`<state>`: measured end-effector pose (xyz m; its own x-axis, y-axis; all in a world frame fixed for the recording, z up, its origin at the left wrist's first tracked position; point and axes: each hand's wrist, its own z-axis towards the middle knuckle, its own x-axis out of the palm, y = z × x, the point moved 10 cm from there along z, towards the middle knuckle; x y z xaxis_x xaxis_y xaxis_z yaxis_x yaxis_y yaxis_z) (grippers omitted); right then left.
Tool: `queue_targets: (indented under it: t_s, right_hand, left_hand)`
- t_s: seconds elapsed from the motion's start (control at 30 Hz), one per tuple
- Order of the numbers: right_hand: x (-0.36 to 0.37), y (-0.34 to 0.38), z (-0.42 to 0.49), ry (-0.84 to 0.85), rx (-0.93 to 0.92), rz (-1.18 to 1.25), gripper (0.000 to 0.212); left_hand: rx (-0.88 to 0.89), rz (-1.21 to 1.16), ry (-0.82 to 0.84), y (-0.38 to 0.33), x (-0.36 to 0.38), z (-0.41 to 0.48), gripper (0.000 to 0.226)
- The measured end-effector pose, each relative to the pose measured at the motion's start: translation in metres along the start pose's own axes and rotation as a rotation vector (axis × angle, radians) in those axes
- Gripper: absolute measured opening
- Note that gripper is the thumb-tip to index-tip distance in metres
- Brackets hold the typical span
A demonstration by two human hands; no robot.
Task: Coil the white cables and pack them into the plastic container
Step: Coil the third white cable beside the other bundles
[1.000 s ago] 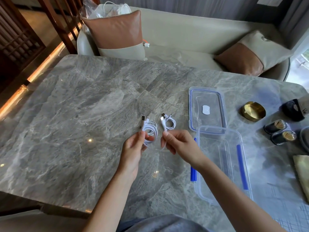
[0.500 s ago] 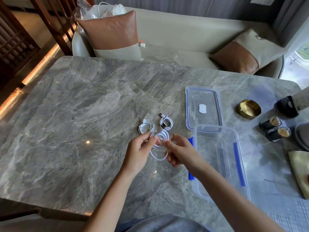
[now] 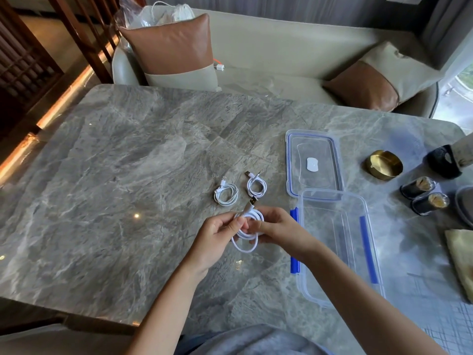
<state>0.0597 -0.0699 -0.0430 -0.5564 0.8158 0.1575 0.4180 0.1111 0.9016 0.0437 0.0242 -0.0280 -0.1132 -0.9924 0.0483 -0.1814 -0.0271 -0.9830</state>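
Both hands are working a third white cable (image 3: 246, 230) above the marble table (image 3: 128, 175). The left hand (image 3: 217, 234) is pinching the loops between thumb and fingers. The right hand (image 3: 279, 228) is curling round the coil's opposite side, its fingertips partly hidden. The coil held by the left hand a second ago is now lying on the table, so two finished coils, the left coil (image 3: 226, 193) and the right coil (image 3: 256, 187), are sitting at 12 o'clock from the hands. The slack loop of half a second ago is tightening, its USB plug (image 3: 252, 201) pointing towards 12 o'clock. The plastic container (image 3: 335, 252), at 3 o'clock, is holding nothing. Coiling is judged nearly complete, and packing is not yet begun.
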Motion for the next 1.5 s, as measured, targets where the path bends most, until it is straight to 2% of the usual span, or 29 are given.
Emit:
queue_targets:
  t_s: [0.07, 0.13, 0.17, 0.3, 0.47, 0.7, 0.83, 0.93, 1.1, 1.23, 1.33, 1.43, 1.5]
  right_hand:
    - [0.002, -0.006, 0.002, 0.063, 0.035, 0.119, 0.025]
    - [-0.004, -0.009, 0.006, 0.033, 0.084, 0.283, 0.04]
    - [-0.01, -0.011, 0.009, -0.024, 0.1, 0.367, 0.039]
    - [-0.025, -0.015, 0.018, -0.203, 0.094, 0.498, 0.011]
    - [-0.04, -0.029, 0.018, -0.391, 0.118, 0.766, 0.016]
    - [-0.049, -0.031, 0.013, -0.541, 0.05, 1.056, 0.021]
    - [-0.044, -0.009, 0.012, -0.445, -0.047, 1.118, 0.003]
    - [-0.043, 0.019, 0.007, -0.342, -0.196, 0.941, 0.004]
    - [-0.033, 0.074, -0.015, -0.288, -0.477, 0.123, 0.005]
    - [-0.017, 0.085, -0.019, -0.335, -0.455, -0.435, 0.011]
    - [-0.017, 0.08, -0.015, -0.398, -0.386, -0.566, 0.019]
    - [-0.022, 0.073, -0.01, -0.433, -0.329, -0.546, 0.033]
    - [-0.021, 0.07, -0.009, -0.453, -0.309, -0.63, 0.038]
  left_hand:
    - [-0.025, -0.047, -0.022, 0.0, -0.002, 0.001, 0.022]
    - [-0.052, -0.092, -0.063, 0.001, -0.007, 0.001, 0.024]
    - [-0.058, -0.099, -0.069, 0.001, -0.007, 0.001, 0.025]
    - [-0.077, -0.14, -0.047, 0.0, -0.002, 0.0, 0.024]
    - [-0.081, -0.271, -0.196, 0.0, -0.02, -0.003, 0.02]
    - [-0.061, -0.286, -0.233, -0.005, -0.023, -0.002, 0.021]
    - [-0.088, -0.332, -0.301, -0.004, -0.023, -0.001, 0.02]
    - [-0.09, -0.303, -0.366, -0.005, -0.028, 0.0, 0.024]
    - [-0.053, -0.175, -0.392, -0.008, -0.035, 0.001, 0.021]
    - [-0.005, -0.057, -0.361, -0.011, -0.029, 0.002, 0.023]
    - [0.045, 0.013, -0.324, -0.016, -0.024, 0.002, 0.02]
    - [0.112, 0.161, -0.228, -0.023, -0.016, 0.0, 0.03]
    - [0.15, 0.258, -0.132, -0.029, -0.009, 0.0, 0.034]
